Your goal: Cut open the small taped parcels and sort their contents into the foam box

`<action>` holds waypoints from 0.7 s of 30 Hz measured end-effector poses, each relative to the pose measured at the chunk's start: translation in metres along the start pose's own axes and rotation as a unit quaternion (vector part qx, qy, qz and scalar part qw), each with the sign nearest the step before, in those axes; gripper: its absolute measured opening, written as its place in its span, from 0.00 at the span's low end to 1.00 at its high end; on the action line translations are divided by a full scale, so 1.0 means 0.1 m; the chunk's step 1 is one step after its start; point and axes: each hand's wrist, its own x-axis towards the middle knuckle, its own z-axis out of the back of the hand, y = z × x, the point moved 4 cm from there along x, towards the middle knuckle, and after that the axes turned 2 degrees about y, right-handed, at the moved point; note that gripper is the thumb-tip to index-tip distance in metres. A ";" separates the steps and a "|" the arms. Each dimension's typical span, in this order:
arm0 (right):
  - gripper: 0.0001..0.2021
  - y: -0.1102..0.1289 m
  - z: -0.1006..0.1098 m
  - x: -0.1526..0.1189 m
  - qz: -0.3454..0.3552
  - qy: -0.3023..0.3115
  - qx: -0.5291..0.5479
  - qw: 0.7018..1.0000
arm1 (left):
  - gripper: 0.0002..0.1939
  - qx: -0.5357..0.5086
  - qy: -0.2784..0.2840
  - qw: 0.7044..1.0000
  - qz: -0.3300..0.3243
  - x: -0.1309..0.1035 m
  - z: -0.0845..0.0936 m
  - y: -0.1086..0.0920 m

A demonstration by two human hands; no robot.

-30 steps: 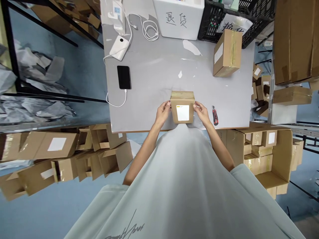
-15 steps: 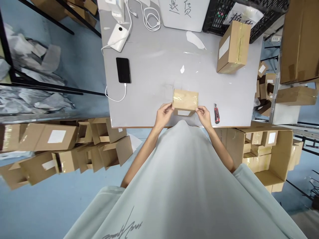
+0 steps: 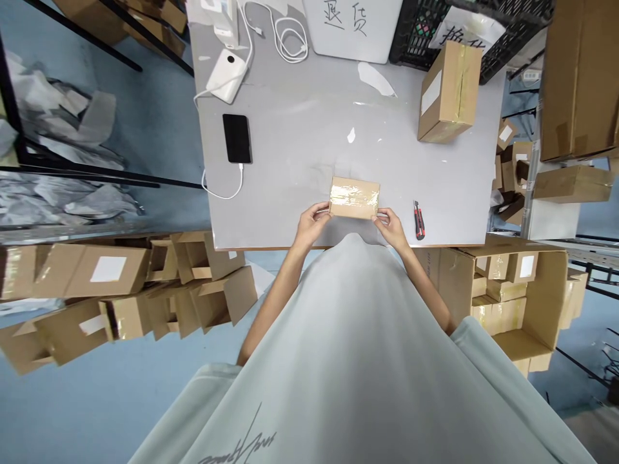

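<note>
A small cardboard box (image 3: 354, 197) with shiny tape across its top is at the front middle of the grey table (image 3: 300, 142). My left hand (image 3: 312, 224) grips its left end between thumb and fingers. At the opposite end, my right hand (image 3: 389, 225) pinches the lower right corner. To the right of that hand lies a red and black utility knife (image 3: 419, 221). The underside of the box is hidden.
A taller taped box (image 3: 449, 93) stands at the back right beside a black crate (image 3: 420, 32). On the left lie a black phone (image 3: 237, 138), a white power bank (image 3: 226, 76) and cables. An open carton (image 3: 546, 303) holding small boxes stands right of the table.
The small box has tipped so its top faces me more squarely, and the white label on its near side no longer shows. Both hands moved slightly with it.
</note>
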 end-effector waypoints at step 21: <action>0.43 -0.40 0.03 0.56 -0.093 0.056 0.017 0.994 | 0.36 0.042 0.050 0.996 0.055 -0.32 0.22 0.72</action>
